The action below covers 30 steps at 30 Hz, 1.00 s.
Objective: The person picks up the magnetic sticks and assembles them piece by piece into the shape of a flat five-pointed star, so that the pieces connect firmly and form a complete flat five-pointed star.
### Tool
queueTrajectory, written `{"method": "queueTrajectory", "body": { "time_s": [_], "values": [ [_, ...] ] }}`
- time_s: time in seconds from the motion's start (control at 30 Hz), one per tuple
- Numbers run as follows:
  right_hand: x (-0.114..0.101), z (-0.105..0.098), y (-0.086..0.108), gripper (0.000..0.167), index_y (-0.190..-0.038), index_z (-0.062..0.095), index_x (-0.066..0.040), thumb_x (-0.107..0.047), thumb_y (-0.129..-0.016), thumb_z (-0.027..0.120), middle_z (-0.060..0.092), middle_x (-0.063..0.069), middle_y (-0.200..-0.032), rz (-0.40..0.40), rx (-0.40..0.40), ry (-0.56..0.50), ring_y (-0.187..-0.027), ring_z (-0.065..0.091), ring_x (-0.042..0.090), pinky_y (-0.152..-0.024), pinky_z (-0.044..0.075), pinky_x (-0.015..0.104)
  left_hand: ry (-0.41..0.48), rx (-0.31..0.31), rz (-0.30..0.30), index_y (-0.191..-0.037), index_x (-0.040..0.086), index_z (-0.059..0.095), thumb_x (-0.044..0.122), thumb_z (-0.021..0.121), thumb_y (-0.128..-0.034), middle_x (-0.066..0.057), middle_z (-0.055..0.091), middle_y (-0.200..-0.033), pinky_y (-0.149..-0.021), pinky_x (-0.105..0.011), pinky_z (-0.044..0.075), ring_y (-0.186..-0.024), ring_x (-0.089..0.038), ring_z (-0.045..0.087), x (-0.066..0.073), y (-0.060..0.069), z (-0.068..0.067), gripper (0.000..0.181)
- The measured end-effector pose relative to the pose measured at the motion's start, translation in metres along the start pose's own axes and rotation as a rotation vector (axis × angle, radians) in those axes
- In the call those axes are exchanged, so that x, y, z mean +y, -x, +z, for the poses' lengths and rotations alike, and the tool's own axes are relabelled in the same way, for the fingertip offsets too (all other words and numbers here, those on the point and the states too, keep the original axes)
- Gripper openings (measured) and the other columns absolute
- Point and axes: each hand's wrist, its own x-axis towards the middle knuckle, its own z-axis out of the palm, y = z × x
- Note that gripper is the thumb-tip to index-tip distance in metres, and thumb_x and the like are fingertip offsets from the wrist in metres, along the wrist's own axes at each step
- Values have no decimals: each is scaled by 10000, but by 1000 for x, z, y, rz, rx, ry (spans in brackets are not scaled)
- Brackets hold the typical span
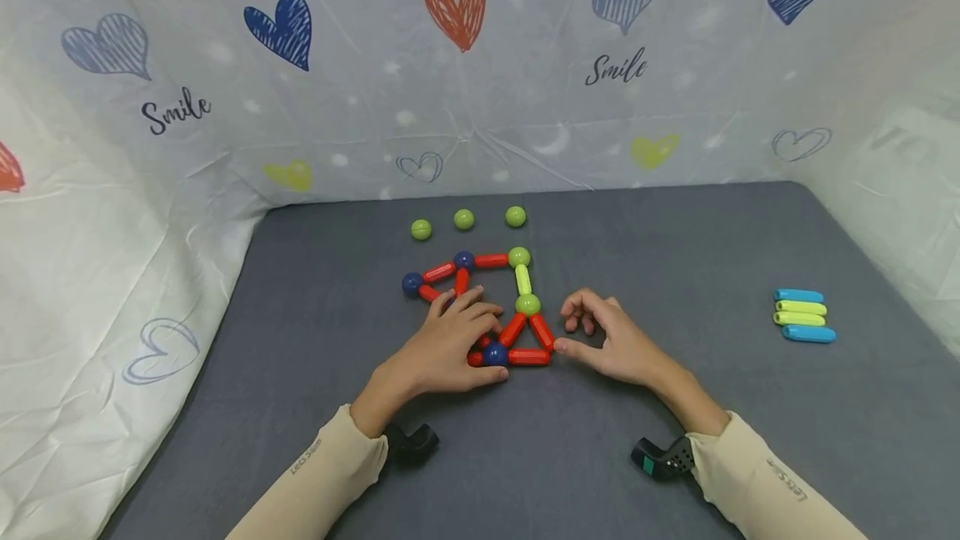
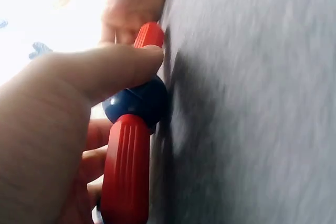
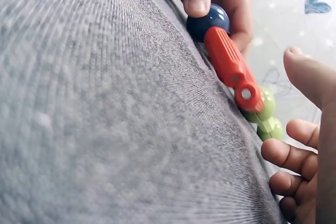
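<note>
Grey fabric counter (image 1: 525, 473), head view: ball-and-rod plastic frame (image 1: 522, 280) is lying seemingly part-built; three green balls (image 1: 463, 219), four blue or yellow rods (image 1: 800, 307) are lying unattached. Left wrist: left hand (image 2: 58, 114) is pinching frame's dark-blue ball (image 2: 139, 102). Right wrist: right hand (image 3: 324, 140) is hovering empty, loosely curved, near ball-less red corner (image 3: 248, 100).

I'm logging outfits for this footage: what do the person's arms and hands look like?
The left hand and right hand wear no gloves. The left sleeve and right sleeve are cream, with small lettering. The left wrist camera and right wrist camera are black; the right one has a green patch.
</note>
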Motion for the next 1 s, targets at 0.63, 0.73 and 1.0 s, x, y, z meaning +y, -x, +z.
{"method": "queueTrajectory", "body": {
  "time_s": [0.63, 0.73, 1.0],
  "values": [
    [6, -3, -41, 438, -1382, 556, -56, -204, -989, 681, 667, 124, -1156, 206, 75, -201, -856, 553, 165, -733, 449, 256, -94, 77, 89, -1511, 258, 456, 525, 692, -923, 80, 543, -1503, -1230, -638, 84, -1490, -239, 407, -26, 7, 1, 688],
    [12, -2, -63, 474, -1419, 550, -64, -210, -988, 684, 666, 159, -1214, 252, 129, -197, -921, 578, 201, -793, 473, 289, -77, 86, 97, -1493, 270, 476, 511, 706, -919, 94, 557, -1485, -1221, -649, 91, -1478, -255, 426, -25, 7, 2, 663],
    [33, 4, -118, 448, -1393, 601, -99, -221, -975, 702, 664, 175, -1268, 256, 272, -135, -969, 607, 294, -844, 473, 391, -90, 137, 176, -1313, 310, 604, 452, 720, -933, 96, 643, -1338, -1166, -729, 133, -1412, -308, 492, -25, 6, 3, 421]
  ]
}}
